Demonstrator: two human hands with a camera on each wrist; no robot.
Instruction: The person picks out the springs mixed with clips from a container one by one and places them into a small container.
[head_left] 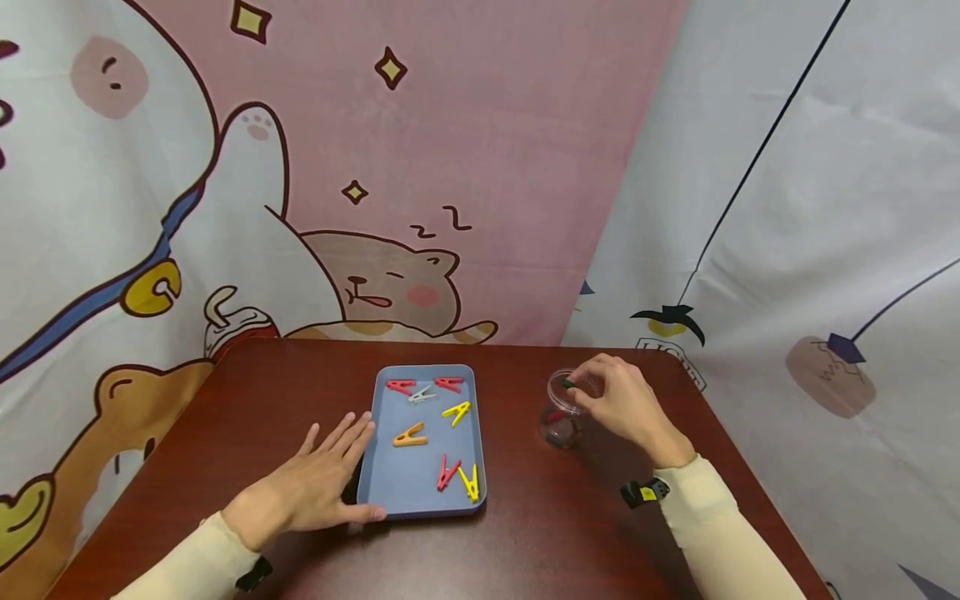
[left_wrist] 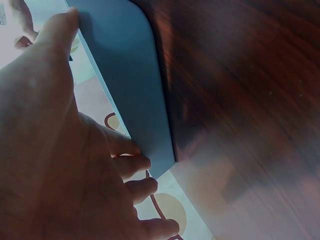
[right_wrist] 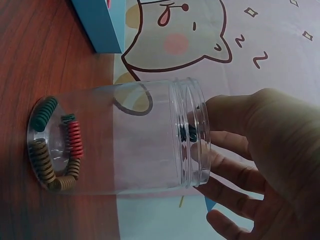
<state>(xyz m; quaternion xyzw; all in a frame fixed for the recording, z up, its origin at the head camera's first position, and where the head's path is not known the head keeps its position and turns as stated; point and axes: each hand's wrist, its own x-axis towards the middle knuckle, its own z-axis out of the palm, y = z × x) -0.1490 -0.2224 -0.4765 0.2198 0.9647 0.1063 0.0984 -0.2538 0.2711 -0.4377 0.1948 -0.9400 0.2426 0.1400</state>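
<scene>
My right hand (head_left: 626, 404) is at the mouth of a clear plastic jar (right_wrist: 150, 175), its fingertips pinching a small green coil spring (right_wrist: 188, 133) just inside the rim. At the bottom of the jar lie several coil springs: a red one (right_wrist: 75, 139), a green one (right_wrist: 45, 114) and brown ones (right_wrist: 44, 162). The jar stands upright, lidless, on the table. My left hand (head_left: 318, 475) lies with fingers spread along the left side of a blue-grey tray (head_left: 420, 492), thumb at its near corner and fingertips on its edge.
In the tray lie several small clothespins: red (head_left: 448, 383), white (head_left: 422, 395), yellow (head_left: 457, 412) and an orange one (head_left: 410, 435). The tray sits left of the jar on a dark reddish-brown table (head_left: 525, 542). A cartoon-printed cloth (head_left: 510, 167) hangs behind the table.
</scene>
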